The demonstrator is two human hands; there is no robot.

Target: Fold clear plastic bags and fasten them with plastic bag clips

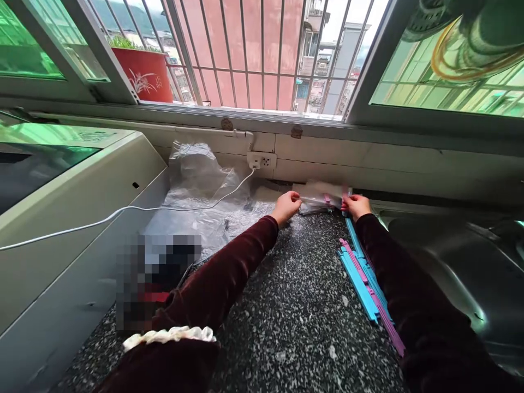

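A transparent plastic bag [321, 192] is stretched between my two hands at the back of the speckled counter, slightly blurred. My left hand [287, 206] pinches its left end. At the other end, my right hand [357, 206] has its fingers closed on the bag; small pink bits show through the plastic nearby, too small to make out. Below my right hand and partly under its sleeve lie several long plastic strips that look like bag sealing clips, blue ones [359, 286] and pink ones [385, 322].
Crumpled plastic sheeting [196, 202] lies at the back left, with a white cable [176, 208] running over it to a wall socket [262, 161]. A large pale appliance [139, 169] borders the left side. To the right is a metal sink [450, 273]. Barred windows stand behind.
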